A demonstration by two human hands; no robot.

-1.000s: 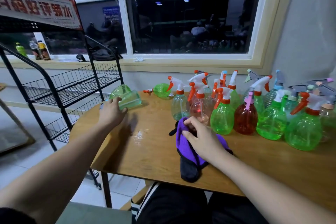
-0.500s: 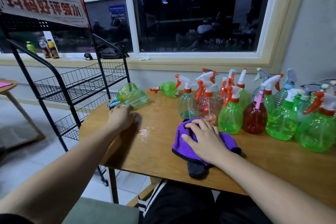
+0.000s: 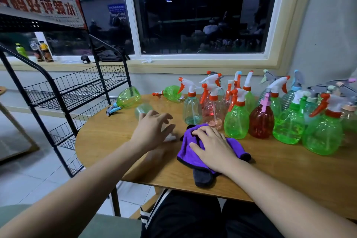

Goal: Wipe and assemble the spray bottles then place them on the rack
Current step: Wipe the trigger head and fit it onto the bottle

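Note:
A pale green headless bottle (image 3: 142, 109) lies on the wooden table (image 3: 280, 170). My left hand (image 3: 152, 130) hovers over its near end with fingers spread, touching it; a small white part (image 3: 170, 138) shows under the thumb. Flat on a purple cloth (image 3: 188, 153) with a dark grey underside lies my right hand (image 3: 213, 148). Another green bottle (image 3: 129, 97) with a blue spray head lies near the table's left edge. A third green one (image 3: 172, 92) with an orange nozzle lies further back. Several assembled bottles, such as a red one (image 3: 260, 121), stand in a cluster at the right.
A black wire rack (image 3: 77, 91) with tiered basket shelves stands left of the table, close to its edge. A window sill (image 3: 173, 65) runs behind, with drink bottles (image 3: 41, 52) at far left. My legs are under the table's front edge.
My left hand has moved from the table's left edge toward the middle, and the pale bottle came with it. My right hand has flattened on the purple cloth.

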